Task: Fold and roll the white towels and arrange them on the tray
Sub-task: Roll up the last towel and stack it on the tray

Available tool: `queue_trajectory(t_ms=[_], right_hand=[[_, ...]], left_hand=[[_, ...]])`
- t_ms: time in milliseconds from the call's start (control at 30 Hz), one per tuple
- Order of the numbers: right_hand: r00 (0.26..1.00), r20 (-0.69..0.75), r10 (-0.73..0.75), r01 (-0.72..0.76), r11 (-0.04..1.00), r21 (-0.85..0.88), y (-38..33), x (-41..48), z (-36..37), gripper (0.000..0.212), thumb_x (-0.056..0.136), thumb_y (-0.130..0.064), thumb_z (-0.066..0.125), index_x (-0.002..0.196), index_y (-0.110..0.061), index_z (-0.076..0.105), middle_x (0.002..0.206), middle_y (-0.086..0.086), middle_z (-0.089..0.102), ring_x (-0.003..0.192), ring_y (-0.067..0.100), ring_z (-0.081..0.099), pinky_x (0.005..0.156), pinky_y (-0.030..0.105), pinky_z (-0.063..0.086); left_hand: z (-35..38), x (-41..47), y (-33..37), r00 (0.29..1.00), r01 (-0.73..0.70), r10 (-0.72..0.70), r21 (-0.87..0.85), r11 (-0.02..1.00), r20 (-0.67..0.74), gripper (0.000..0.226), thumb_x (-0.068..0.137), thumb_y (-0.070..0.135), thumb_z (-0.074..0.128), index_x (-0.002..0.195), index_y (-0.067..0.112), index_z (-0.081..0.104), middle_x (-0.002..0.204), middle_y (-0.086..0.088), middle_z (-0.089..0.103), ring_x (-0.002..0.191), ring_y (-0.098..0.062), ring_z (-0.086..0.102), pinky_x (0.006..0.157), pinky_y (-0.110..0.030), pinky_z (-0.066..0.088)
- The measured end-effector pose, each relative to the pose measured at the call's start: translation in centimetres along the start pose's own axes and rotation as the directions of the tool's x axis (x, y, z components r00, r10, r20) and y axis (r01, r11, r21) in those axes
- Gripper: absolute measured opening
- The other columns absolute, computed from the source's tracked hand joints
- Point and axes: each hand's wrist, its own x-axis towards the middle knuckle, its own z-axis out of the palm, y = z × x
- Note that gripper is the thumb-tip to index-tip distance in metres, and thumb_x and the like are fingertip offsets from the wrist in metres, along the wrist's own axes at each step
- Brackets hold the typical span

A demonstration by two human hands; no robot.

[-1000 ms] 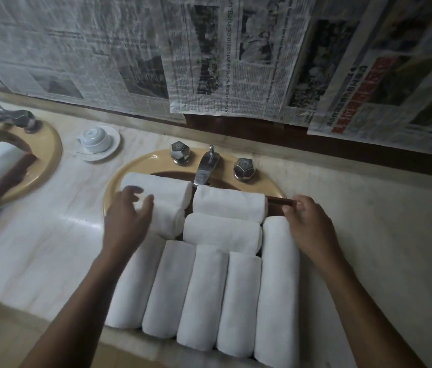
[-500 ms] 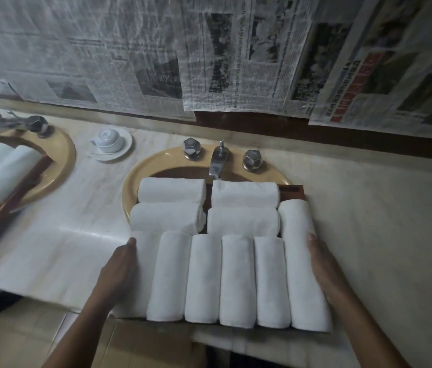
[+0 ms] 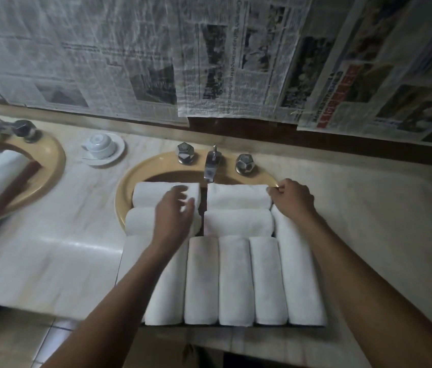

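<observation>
hands (image 3: 173, 216) moved up onto back towels (image 3: 237, 199)

I saw an upturned cup (image 3: 100, 144) on a saucer (image 3: 119, 149) by the counter's (image 3: 368, 208) back edge, left of the faucet (image 3: 212, 162); newspapers (image 3: 130, 49) covered the wall.

Soft, matt white cloth in the rolled towels (image 3: 236, 280); polished, glossy veined stone for the bench (image 3: 77, 248); glazed yellow ceramic at the sink (image 3: 130, 187); shiny metal on the tap (image 3: 212, 166); thin, crinkled matt paper in the newspaper sheets (image 3: 103, 62).
</observation>
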Motion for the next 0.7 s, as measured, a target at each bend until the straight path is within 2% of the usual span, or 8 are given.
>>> queue_trajectory(t_ms=[67,133,200,267,333,500,600,700], right_hand=[[0.996,0.068,0.049,-0.044,0.996,-0.077,-0.8,1.1,0.6,0.053,0.097,-0.062,0.051,0.121,-0.018,0.067,0.123,0.008,0.069,0.120,0.035,0.058,0.100,0.045,0.039],[0.992,0.100,0.073,-0.065,0.994,-0.086,-1.3,1.7,1.3,0.059,0.096,-0.067,0.046,0.123,-0.020,0.069,0.125,0.008,0.068,0.122,0.034,0.057,0.103,0.046,0.036],[0.993,0.100,0.065,-0.057,0.995,-0.082,-1.2,2.1,1.9,0.062,0.092,-0.074,0.045,0.116,-0.023,0.072,0.118,0.005,0.071,0.120,0.033,0.058,0.103,0.047,0.037],[0.994,0.094,0.052,-0.044,0.996,-0.080,-1.1,2.2,2.3,0.065,0.086,-0.080,0.047,0.097,-0.022,0.074,0.102,0.001,0.073,0.112,0.031,0.060,0.102,0.047,0.040],[0.996,0.079,0.051,-0.046,0.997,-0.061,-1.0,2.4,2.6,0.060,0.084,-0.077,0.054,0.082,-0.020,0.071,0.090,-0.002,0.072,0.105,0.030,0.061,0.098,0.044,0.043],[0.997,0.018,0.070,-0.070,0.997,-0.034,-1.6,2.5,2.8,0.032,0.090,-0.054,0.064,0.094,-0.023,0.070,0.101,0.006,0.075,0.114,0.034,0.060,0.097,0.041,0.039],[0.997,0.023,0.071,-0.070,0.996,-0.062,-1.6,3.1,3.1,0.032,0.091,-0.050,0.063,0.099,-0.020,0.071,0.110,0.010,0.073,0.115,0.036,0.059,0.097,0.042,0.039],[0.996,0.031,0.079,-0.076,0.995,-0.069,-1.6,3.4,3.2,0.031,0.093,-0.047,0.063,0.102,-0.019,0.071,0.115,0.012,0.072,0.118,0.037,0.058,0.100,0.043,0.039]], left_hand=[[3.0,2.1,2.2,0.987,0.039,-0.040,0.010,0.999,0.156,0.032,0.097,0.025,0.061,0.126,0.012,0.059,0.113,-0.007,0.070,0.101,-0.027,0.067,0.081,-0.032,0.048],[5.4,4.0,3.3,0.943,0.152,-0.166,0.070,0.986,0.289,0.044,0.097,0.024,0.058,0.137,0.010,0.050,0.126,-0.013,0.064,0.114,-0.034,0.060,0.083,-0.034,0.045],[6.9,5.6,3.3,0.890,0.295,-0.302,0.072,0.953,0.341,0.049,0.095,0.022,0.059,0.140,0.009,0.047,0.130,-0.013,0.061,0.111,-0.032,0.057,0.076,-0.030,0.042],[7.5,6.6,2.8,0.866,0.370,-0.367,0.059,0.927,0.338,0.044,0.092,0.020,0.060,0.133,0.009,0.052,0.125,-0.012,0.063,0.099,-0.027,0.057,0.062,-0.028,0.040],[8.1,7.2,2.6,0.862,0.389,-0.388,0.066,0.919,0.325,0.044,0.090,0.019,0.061,0.132,0.008,0.054,0.123,-0.013,0.064,0.098,-0.027,0.058,0.061,-0.027,0.040],[8.8,7.4,3.0,0.862,0.382,-0.407,0.139,0.914,0.303,0.045,0.093,0.016,0.057,0.135,0.007,0.047,0.128,-0.015,0.059,0.115,-0.035,0.058,0.084,-0.034,0.047],[9.0,7.6,3.0,0.866,0.347,-0.391,0.188,0.919,0.312,0.045,0.093,0.016,0.056,0.136,0.005,0.047,0.130,-0.017,0.059,0.117,-0.035,0.058,0.094,-0.038,0.050],[9.0,7.3,3.0,0.881,0.306,-0.366,0.229,0.924,0.300,0.049,0.094,0.018,0.058,0.139,0.004,0.045,0.133,-0.019,0.058,0.120,-0.037,0.057,0.096,-0.039,0.047]])
